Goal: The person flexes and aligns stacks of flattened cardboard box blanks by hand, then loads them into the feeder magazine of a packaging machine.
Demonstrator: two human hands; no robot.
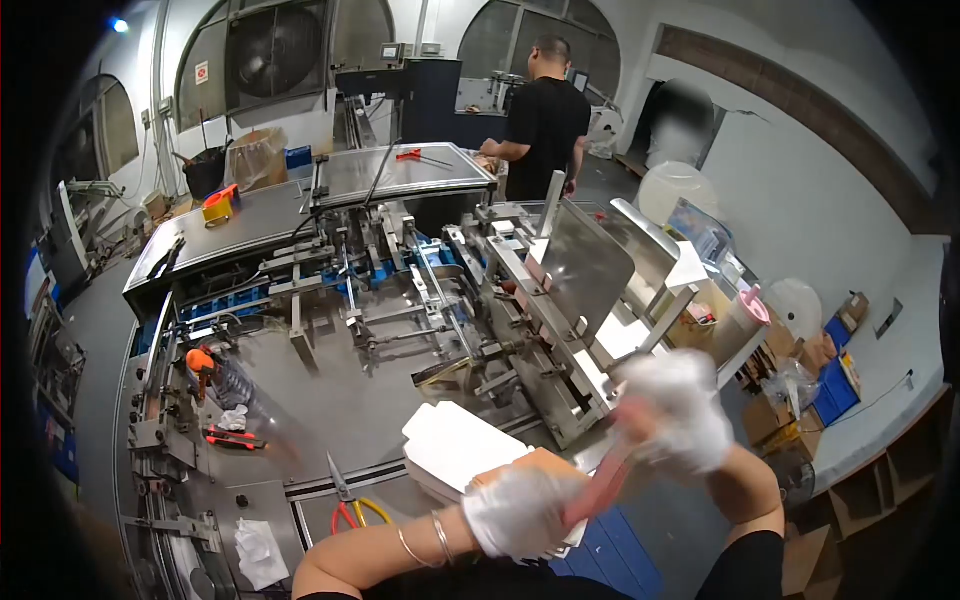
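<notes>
My left hand (522,512), in a white glove with a bangle at the wrist, is closed on one end of a pinkish-red strip (604,482). My right hand (682,410), also gloved and smeared by motion, is higher and to the right, with the strip's upper end in its fingers. What the strip is made of is too blurred to tell. Just beyond my left hand lies a stack of white cut card pieces (455,445), with an orange-brown piece (548,463) beside it, partly hidden by the glove.
A metal machine (420,290) with rods and rails fills the bench. An upright metal plate (585,265) stands ahead of my right hand. Red-and-yellow-handled scissors (347,500), a crumpled white cloth (260,553) and a red cutter (235,438) lie left. Another person (548,120) stands behind the machine.
</notes>
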